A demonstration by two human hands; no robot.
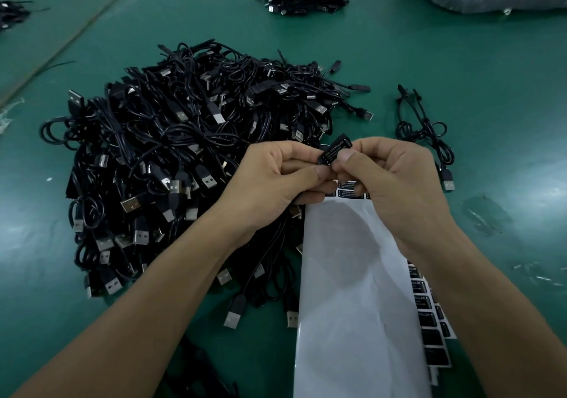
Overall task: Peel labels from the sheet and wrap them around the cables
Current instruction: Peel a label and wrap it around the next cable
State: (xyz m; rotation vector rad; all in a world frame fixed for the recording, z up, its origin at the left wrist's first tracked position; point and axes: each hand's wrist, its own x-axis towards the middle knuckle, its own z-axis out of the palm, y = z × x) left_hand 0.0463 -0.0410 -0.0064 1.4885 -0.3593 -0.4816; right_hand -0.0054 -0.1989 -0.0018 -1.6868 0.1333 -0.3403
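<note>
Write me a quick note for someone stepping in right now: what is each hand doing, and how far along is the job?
Left hand and right hand: both pinch one small black printed label, held above the white backing sheet.
The sheet lies on the green table, beside the big heap of black USB cables; unpeeled black labels show at its right edge.
Done: this label is off the sheet. Left: wrap it round a cable, then the heap.
</note>
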